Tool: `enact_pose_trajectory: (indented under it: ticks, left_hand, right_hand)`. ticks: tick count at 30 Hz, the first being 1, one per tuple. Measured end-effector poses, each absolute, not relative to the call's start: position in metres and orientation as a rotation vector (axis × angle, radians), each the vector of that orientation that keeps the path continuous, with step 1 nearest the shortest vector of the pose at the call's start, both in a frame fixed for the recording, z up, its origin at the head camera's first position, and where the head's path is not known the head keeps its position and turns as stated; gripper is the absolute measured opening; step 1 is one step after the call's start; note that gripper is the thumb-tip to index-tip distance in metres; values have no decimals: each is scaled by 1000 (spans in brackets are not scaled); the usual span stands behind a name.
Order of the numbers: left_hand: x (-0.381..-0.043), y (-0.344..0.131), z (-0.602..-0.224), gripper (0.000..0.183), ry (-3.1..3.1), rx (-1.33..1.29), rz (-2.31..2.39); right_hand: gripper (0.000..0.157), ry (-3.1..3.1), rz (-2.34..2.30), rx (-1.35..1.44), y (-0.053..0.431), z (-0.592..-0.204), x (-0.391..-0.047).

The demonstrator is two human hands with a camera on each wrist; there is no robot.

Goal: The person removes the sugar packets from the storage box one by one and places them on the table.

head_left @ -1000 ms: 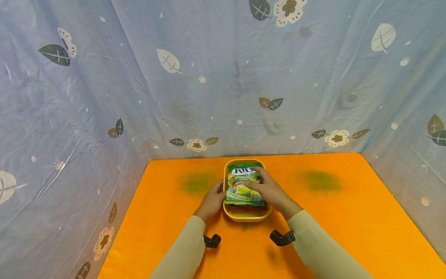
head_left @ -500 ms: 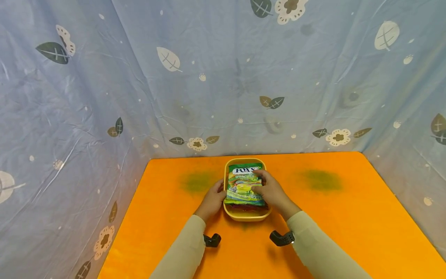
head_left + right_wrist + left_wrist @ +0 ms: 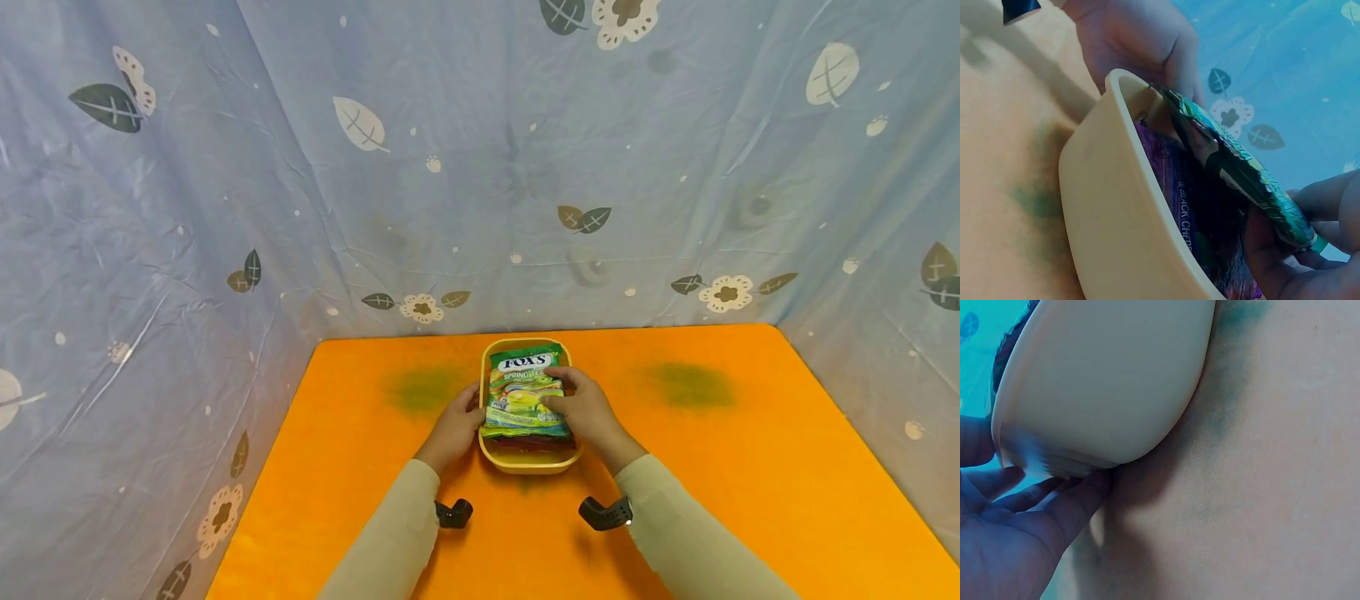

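Note:
A pale yellow plastic tub (image 3: 528, 468) stands on the orange tabletop. My left hand (image 3: 453, 425) grips its left side; in the left wrist view the fingers (image 3: 1079, 500) lie against the outer wall below the rim. A green Fox's Spring Tea candy bag (image 3: 517, 404) lies at a slant at the top of the tub. My right hand (image 3: 592, 412) pinches that bag by its right edge, with fingers on both faces in the right wrist view. Beneath it, a purple bag (image 3: 1169, 169) printed with partly hidden "black cherry" lettering sits inside the tub.
The orange tabletop (image 3: 750, 467) has green smudges on both sides of the tub. Blue patterned cloth (image 3: 480, 167) hangs behind it and along both sides. A black wrist device (image 3: 603, 513) sticks out inward from the right sleeve, and another (image 3: 453, 513) from the left.
My right thumb has shifted from the middle of the green bag toward its right edge. The bag's far end has risen and tilted slightly. My left hand keeps its place on the tub.

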State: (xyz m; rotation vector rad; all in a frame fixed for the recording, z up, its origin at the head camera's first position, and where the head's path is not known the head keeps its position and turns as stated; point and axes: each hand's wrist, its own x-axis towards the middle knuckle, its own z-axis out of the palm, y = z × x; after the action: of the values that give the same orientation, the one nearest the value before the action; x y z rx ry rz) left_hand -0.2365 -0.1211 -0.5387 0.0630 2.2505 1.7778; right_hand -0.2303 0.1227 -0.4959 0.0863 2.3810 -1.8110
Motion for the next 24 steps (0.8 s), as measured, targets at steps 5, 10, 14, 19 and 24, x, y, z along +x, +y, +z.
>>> enact_pose_trajectory:
  ticks: [5,10,14,19,24]
  left_hand:
    - [-237,-121,-538,59,2263,74,1764]
    - [-237,-123,-538,59,2244,95,1779]
    - [-237,-123,-538,60,2232,102,1793]
    - [-237,-123,-537,60,2246,100,1779]
    - [-237,-122,-537,61,2249,84,1765]
  right_hand:
    - [49,2361,-1887,103,124,-495,-229]
    - [49,2307,-1967,82,127,-493,-227]
    - [49,2275,-2012,66,131,-492,-226]
    - [50,2261,-2038,61,140,-488,-225]
    - [51,2222,-2094,94,149,-485,-224]
